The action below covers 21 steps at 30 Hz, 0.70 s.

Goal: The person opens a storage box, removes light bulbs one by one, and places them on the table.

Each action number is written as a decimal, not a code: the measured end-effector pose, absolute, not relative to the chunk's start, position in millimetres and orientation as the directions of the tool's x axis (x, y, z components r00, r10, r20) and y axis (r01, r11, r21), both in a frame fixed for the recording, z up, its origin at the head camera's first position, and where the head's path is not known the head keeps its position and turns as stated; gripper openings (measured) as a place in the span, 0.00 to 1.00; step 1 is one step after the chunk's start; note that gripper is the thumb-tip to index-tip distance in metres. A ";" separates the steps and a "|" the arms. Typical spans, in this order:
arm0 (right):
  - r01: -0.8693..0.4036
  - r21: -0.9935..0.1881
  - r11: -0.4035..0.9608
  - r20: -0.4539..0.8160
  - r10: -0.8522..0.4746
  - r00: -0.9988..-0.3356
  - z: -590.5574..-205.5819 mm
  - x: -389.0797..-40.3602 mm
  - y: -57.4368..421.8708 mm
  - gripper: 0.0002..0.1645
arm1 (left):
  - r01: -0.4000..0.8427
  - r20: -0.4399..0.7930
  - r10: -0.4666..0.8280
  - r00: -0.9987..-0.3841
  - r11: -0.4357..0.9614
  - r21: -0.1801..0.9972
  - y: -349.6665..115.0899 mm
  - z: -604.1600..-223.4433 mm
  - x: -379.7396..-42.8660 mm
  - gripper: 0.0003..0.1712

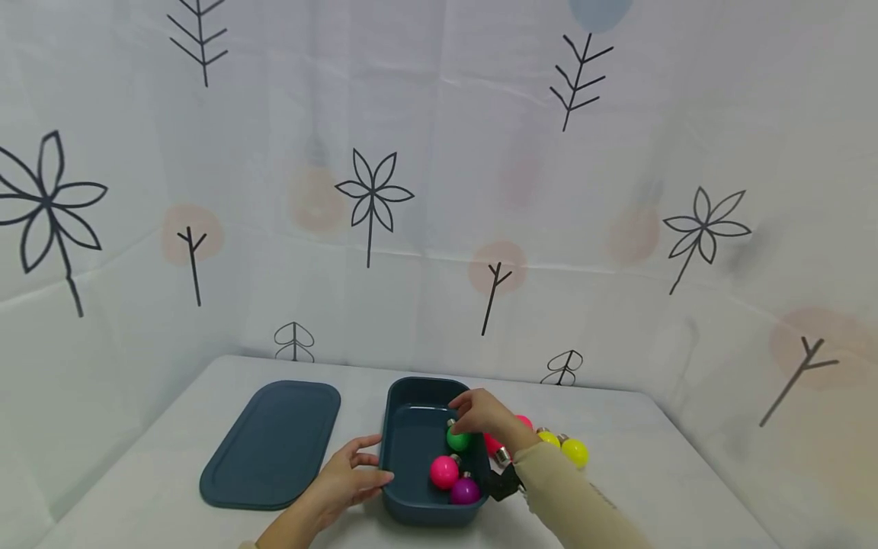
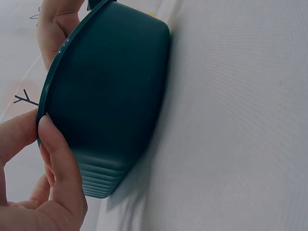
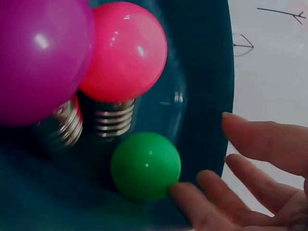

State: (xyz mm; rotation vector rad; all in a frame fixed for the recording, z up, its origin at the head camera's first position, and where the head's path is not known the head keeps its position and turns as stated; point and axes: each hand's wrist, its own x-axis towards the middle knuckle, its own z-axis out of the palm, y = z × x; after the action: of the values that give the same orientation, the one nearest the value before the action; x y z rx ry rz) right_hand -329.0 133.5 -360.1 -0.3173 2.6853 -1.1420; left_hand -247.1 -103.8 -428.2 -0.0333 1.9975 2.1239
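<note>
A dark teal plastic box (image 1: 411, 476) stands on the table. Inside lie a green light bulb (image 1: 458, 440), a pink light bulb (image 1: 444, 473) and a purple light bulb (image 1: 466, 492), all with metal screw bases. My left hand (image 1: 346, 480) grips the box's left rim, thumb and fingers on either side of it in the left wrist view. Over the box's right side reaches my right hand (image 1: 485, 415), its fingers spread and loosely bent. In the right wrist view, one fingertip (image 3: 177, 188) is right at the green bulb, with nothing pinched between thumb and fingers.
To the left lies a flat dark teal lid (image 1: 274, 442). Right of the box, partly behind my right arm, are several more bulbs, among them a yellow bulb (image 1: 575, 453) and a pink bulb (image 1: 524, 421). A patterned white cloth (image 1: 439, 305) hangs behind the table.
</note>
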 end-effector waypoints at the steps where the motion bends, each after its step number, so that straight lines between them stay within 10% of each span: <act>1: -0.123 -0.715 0.688 -0.103 -0.278 -0.955 -360.3 -328.8 131.2 0.24 | -0.179 -0.170 0.148 -0.974 -0.049 0.983 -103.9 -428.1 -247.0 0.43; 21: -0.090 -0.732 0.676 -0.273 -0.411 -0.870 -378.7 -344.1 110.5 0.25 | -0.196 -0.187 0.153 -0.970 -0.042 0.980 -104.8 -427.7 -248.4 0.43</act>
State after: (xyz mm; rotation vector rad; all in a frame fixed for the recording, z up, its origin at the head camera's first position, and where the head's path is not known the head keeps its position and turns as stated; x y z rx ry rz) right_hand -344.1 110.5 -378.7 -0.3908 2.4718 -1.0472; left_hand -248.4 -104.8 -427.7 -0.0462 1.9910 2.1075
